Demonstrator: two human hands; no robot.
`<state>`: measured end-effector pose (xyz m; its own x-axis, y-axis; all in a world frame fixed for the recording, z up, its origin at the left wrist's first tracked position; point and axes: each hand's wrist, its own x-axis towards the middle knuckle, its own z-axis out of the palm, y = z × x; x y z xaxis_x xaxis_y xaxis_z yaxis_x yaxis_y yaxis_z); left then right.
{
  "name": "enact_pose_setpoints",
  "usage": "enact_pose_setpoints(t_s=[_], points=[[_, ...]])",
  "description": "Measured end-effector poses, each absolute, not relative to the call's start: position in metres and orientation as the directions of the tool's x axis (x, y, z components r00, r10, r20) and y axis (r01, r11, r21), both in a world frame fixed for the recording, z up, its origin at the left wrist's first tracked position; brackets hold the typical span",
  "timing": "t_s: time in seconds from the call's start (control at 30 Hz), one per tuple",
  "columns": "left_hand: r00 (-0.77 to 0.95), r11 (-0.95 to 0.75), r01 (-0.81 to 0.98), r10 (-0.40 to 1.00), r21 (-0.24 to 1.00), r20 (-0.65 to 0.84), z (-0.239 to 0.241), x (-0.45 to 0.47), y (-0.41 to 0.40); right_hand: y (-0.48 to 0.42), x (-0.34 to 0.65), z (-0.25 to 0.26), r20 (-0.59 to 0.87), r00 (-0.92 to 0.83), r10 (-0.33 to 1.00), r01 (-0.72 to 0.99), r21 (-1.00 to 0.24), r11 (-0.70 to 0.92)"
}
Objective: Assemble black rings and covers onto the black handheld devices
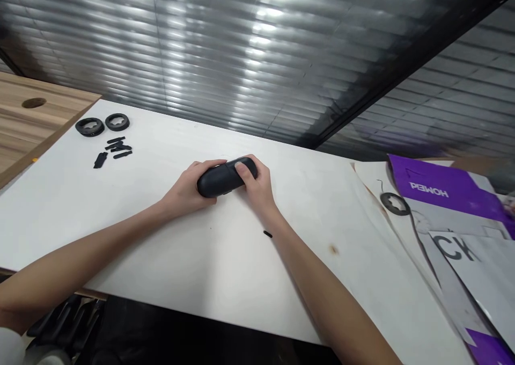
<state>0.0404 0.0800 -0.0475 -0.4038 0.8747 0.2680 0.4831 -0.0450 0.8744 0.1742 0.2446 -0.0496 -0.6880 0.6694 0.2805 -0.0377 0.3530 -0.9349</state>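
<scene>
A smooth, dark, rounded oblong case is held between both hands above the middle of the white table. My left hand wraps its left end, with the fingers partly hidden behind it. My right hand grips the right end, the thumb lying on top near a seam line. What kind of device the case belongs to, I cannot tell. Close to my right wrist, a small black strip lies on the tabletop.
At the back left lie black rings and several small black pieces. A purple and white printed carton covers the right side, with another black ring on it. Metal blinds stand behind the table.
</scene>
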Motion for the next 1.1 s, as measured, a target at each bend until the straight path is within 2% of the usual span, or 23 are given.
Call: enact_pose_setpoints(t_s=[0.13, 0.23, 0.43, 0.53, 0.7, 0.93, 1.1], points=[[-0.397, -0.015, 0.487, 0.887, 0.873, 0.236, -0.049, 0.039, 0.079, 0.244, 0.175, -0.046, 0.224, -0.719, 0.658, -0.021, -0.953, 0.301], [-0.392, -0.011, 0.458, 0.895, 0.889, 0.213, -0.046, 0.038, 0.078, 0.246, 0.175, -0.047, 0.159, -0.710, 0.686, -0.030, -0.980, 0.196], [-0.353, -0.089, 0.404, 0.903, 0.911, 0.245, -0.043, 0.040, 0.080, 0.252, 0.175, -0.053, 0.051, -0.697, 0.715, -0.059, -0.998, 0.014], [-0.357, -0.067, 0.441, 0.902, 0.895, 0.244, -0.045, 0.039, 0.080, 0.250, 0.175, -0.052, 0.094, -0.690, 0.717, -0.058, -0.996, 0.075], [-0.373, -0.045, 0.516, 0.887, 0.856, 0.271, -0.050, 0.039, 0.079, 0.244, 0.176, -0.048, 0.202, -0.715, 0.670, 0.014, -0.953, 0.302], [-0.383, -0.064, 0.600, 0.852, 0.797, 0.356, -0.054, 0.042, 0.078, 0.243, 0.179, -0.049, 0.221, -0.766, 0.603, 0.066, -0.907, 0.416], [-0.406, -0.064, 0.513, 0.860, 0.856, 0.308, -0.051, 0.043, 0.080, 0.248, 0.183, -0.059, 0.237, -0.795, 0.558, 0.066, -0.881, 0.469]])
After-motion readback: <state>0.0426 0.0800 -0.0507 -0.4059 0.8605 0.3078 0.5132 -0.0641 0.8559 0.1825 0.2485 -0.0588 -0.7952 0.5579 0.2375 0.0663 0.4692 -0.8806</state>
